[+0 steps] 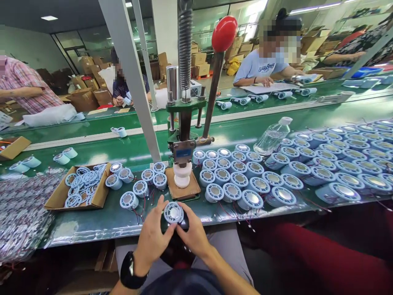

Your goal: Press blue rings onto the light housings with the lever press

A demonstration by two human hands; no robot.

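Just in front of the press, at the table's front edge, both my hands hold a round light-blue part [174, 212] with a slotted ring and a silver disc in its middle. My left hand [155, 233] grips its left side between thumb and fingers. On the opposite side, my right hand [193, 231] closes around it, thumb near the front rim. The underside is hidden by my hands. Beyond them stands a hand press with a white plunger tip [182, 175] over a brown base plate [173, 190]. A red-knobbed lever [225, 33] rises at its right.
A cardboard box [101, 196] of loose light-blue rings stands left, beside a heap of wired metal parts [27, 209]. Many wired light-blue cylinders [239, 179] fill the right side. A clear bottle [272, 136] leans behind them. Co-workers sit across the green conveyor [135, 147].
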